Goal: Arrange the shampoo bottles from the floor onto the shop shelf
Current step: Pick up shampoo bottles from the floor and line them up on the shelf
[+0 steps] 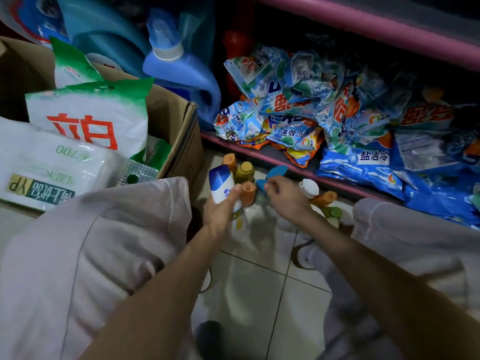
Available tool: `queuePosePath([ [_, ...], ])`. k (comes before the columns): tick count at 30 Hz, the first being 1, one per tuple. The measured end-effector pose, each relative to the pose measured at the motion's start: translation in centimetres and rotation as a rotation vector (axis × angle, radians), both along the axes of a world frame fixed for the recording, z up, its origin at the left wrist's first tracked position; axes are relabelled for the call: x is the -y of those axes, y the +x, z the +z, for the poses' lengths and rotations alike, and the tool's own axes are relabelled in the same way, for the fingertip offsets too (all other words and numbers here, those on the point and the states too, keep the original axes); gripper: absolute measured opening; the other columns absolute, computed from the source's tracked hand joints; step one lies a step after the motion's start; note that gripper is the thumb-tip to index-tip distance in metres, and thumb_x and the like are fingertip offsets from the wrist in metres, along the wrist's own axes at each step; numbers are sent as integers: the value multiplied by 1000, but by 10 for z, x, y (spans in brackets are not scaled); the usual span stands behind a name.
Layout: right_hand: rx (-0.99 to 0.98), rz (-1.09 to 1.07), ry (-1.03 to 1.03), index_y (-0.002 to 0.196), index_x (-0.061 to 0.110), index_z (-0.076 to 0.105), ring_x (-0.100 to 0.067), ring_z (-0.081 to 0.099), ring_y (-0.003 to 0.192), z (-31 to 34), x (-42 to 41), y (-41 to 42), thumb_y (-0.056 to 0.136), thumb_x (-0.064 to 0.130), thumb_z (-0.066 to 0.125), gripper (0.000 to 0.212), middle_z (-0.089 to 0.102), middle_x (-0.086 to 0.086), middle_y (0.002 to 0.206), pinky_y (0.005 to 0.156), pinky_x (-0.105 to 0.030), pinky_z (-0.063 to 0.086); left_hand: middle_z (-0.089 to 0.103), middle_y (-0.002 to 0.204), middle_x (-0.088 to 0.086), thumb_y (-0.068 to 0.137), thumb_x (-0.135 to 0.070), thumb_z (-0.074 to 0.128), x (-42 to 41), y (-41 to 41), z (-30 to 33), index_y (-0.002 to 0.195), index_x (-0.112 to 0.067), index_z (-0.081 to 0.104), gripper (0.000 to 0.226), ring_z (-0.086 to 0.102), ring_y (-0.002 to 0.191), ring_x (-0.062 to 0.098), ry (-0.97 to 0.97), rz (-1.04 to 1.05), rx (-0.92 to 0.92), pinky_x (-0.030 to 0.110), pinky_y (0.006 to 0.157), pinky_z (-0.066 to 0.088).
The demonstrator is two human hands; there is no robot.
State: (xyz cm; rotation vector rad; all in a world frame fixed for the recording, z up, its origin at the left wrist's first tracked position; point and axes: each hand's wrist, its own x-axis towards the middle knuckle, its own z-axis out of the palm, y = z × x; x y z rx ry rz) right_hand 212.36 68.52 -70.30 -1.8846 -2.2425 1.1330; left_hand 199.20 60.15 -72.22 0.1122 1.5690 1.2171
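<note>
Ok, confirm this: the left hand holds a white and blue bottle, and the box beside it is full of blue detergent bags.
Not quite. The left hand does hold the white and blue bottle, but the head view shows the box holding white and green bags. The blue bags lie on the shelf.

Small shop's stockroom corner, pink-edged low shelf (pixel 285 162) at two o'clock heaped with blue plastic detergent-powder sachets (pixel 298 118), brown cardboard carton (pixel 179 126) of white powder bags (pixel 88 118) at ten o'clock, tiled floor (pixel 259 294)
</note>
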Motion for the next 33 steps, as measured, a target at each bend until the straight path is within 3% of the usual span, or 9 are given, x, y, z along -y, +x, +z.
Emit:
queuePosePath([
  [5, 76, 168, 99, 127, 16, 52, -27, 52, 114, -30, -5, -22, 97, 25, 48, 32, 50, -7, 128, 90, -39, 45, 63, 119, 21, 87, -23, 66, -3, -8, -19, 125, -6, 56, 42, 60, 111, 37, 7, 80, 93, 53, 99, 46],
  [9, 414, 122, 230, 131, 12, 42, -33, 48, 116, -34, -13, -17, 88, 24, 59, 48, 43, -13, 129, 90, -41, 43, 62, 119, 21, 87, -26, 66, -2, -11, -32, 127, -5, 53, 47, 60, 111, 37, -54, 104, 114, 53, 99, 46],
  [11, 563, -4, 151, 134, 9, 36, -36, 43, 121, -25, -21, -5, 85, 29, 63, 59, 40, -17, 133, 97, -43, 38, 65, 116, 17, 86, -29, 67, 0, -10, -36, 126, -8, 54, 47, 62, 108, 33, -77, 99, 110, 50, 97, 48],
  [13, 631, 33, 163, 134, 8, 38, -36, 43, 122, -17, -25, 4, 89, 30, 59, 55, 42, -19, 134, 98, -43, 38, 66, 112, 14, 85, -33, 68, 2, -6, -37, 122, -11, 56, 45, 64, 104, 30, -91, 94, 106, 48, 96, 49],
  [16, 435, 292, 254, 129, 10, 45, -33, 49, 116, -15, -18, -8, 92, 25, 53, 41, 46, -14, 129, 92, -40, 43, 68, 108, 11, 82, -36, 71, 5, -1, -37, 118, -14, 59, 44, 66, 99, 26, -113, 118, 89, 46, 93, 51],
  [19, 215, 404, 99, 130, 16, 47, -29, 51, 117, -25, -5, -39, 95, 22, 51, 36, 46, -7, 132, 91, -39, 46, 69, 106, 12, 81, -35, 72, 9, 1, -35, 118, -13, 60, 45, 67, 98, 26, -104, 132, 80, 44, 90, 53],
  [22, 284, 424, -5, 133, 20, 42, -29, 51, 119, -40, 2, -54, 98, 17, 48, 36, 38, -4, 142, 94, -47, 47, 70, 106, 13, 80, -36, 73, 15, -4, -36, 117, -12, 60, 46, 67, 96, 27, -112, 115, 89, 45, 89, 54],
  [28, 419, 417, 62, 135, 11, 37, -35, 55, 110, -54, -6, -69, 93, 0, 47, 44, 27, -14, 142, 89, -47, 50, 69, 108, 16, 81, -33, 73, 17, -16, -46, 118, -12, 61, 45, 66, 101, 32, -127, 201, 88, 50, 92, 52],
  [33, 545, 434, 154, 134, 12, 37, -33, 56, 109, -68, -7, -65, 90, -3, 51, 49, 38, -15, 135, 74, -41, 47, 69, 103, 10, 81, -36, 73, 17, -15, -50, 110, -18, 61, 37, 66, 96, 25, -138, 193, 52, 36, 80, 56],
])
